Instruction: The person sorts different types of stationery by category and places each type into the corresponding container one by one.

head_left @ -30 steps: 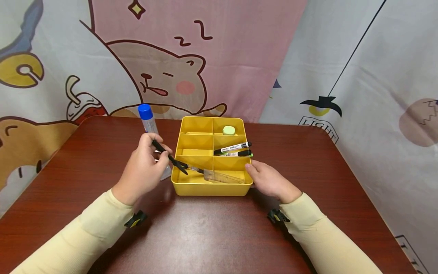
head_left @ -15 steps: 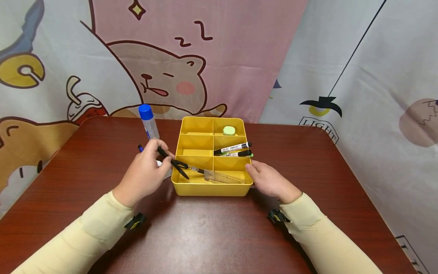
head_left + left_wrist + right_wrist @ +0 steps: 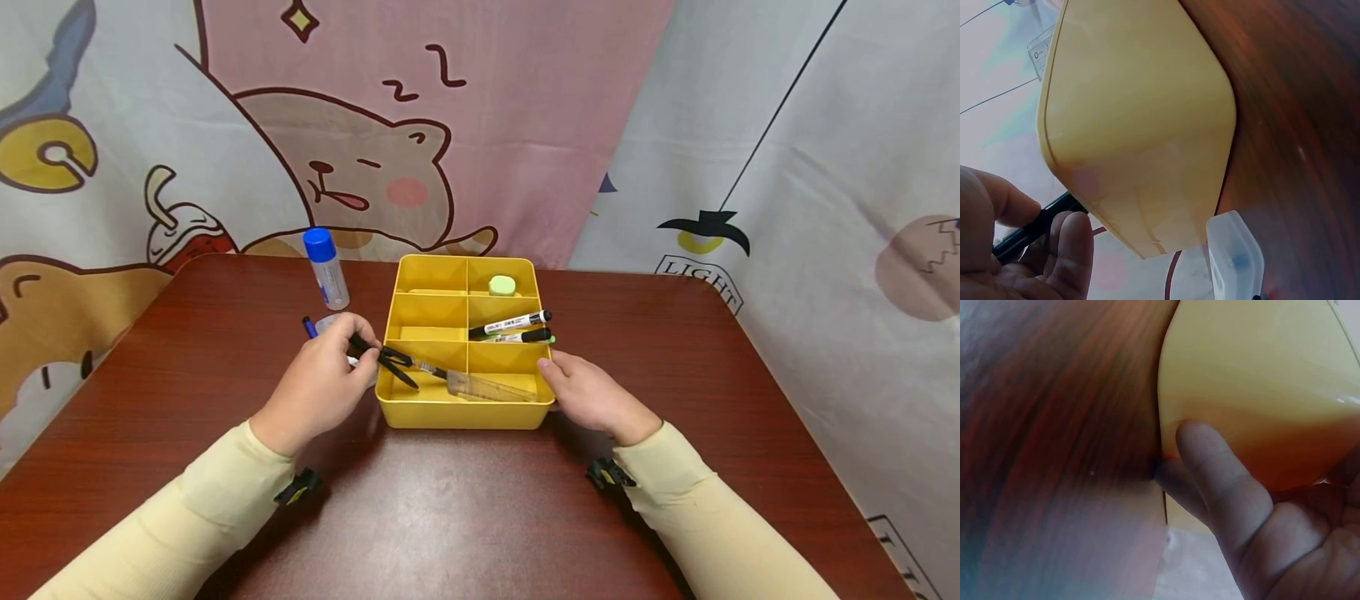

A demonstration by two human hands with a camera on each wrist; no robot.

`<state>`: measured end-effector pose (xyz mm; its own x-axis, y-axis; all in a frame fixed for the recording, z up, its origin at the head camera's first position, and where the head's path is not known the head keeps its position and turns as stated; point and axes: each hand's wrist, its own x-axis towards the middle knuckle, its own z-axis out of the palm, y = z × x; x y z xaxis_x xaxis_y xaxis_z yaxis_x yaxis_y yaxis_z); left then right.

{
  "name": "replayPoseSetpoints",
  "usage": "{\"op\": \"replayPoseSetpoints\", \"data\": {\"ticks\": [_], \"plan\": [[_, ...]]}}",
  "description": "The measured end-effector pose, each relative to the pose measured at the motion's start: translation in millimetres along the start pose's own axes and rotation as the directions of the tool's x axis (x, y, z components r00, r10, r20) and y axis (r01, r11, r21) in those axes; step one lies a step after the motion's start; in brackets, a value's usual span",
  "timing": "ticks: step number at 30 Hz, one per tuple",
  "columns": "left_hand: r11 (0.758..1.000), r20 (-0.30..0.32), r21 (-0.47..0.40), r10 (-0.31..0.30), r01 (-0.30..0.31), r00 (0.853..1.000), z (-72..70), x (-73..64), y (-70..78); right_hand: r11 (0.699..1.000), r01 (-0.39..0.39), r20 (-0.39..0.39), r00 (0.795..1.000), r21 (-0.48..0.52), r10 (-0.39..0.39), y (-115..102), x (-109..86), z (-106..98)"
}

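Black pen (image 3: 404, 377) was pinched in left hand (image 3: 318, 375), thumb closed against fingers, tip over near end of yellow box (image 3: 461, 417), right hand (image 3: 592, 396) gripped box's near right corner, thumb at rim, fingers against outer wall.

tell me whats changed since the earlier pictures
The left hand, holding a black pen, has dropped lower and slightly rightward, carrying the pen's tip further into the front of the yellow tray. The blue-capped stick, partly hidden before, now shows more fully. Nothing was let go; the right hand still grips the tray, which hasn't moved.
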<state>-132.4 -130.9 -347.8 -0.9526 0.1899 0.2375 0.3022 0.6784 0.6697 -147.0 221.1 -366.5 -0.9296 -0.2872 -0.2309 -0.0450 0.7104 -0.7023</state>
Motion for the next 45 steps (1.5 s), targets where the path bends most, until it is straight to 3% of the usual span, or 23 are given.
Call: {"op": "replayPoseSetpoints", "data": {"ticks": [23,33,45], "plan": [[0.996,0.083,0.094,0.002,-0.010,0.997,5.1,1.4,-1.8,1.000,-0.002,0.004,1.000,0.004,0.002,0.8,0.8,-0.2],[0.991,0.094,0.130,0.012,-0.024,0.996,8.0,1.9,-3.5,0.997,0.037,-0.026,0.999,-0.061,-0.039,1.0,-0.5,-0.7],[0.991,0.091,0.127,0.025,-0.037,0.995,12.3,0.1,-4.4,0.997,0.040,-0.023,0.999,-0.062,-0.041,1.4,-0.3,-0.4]]}}
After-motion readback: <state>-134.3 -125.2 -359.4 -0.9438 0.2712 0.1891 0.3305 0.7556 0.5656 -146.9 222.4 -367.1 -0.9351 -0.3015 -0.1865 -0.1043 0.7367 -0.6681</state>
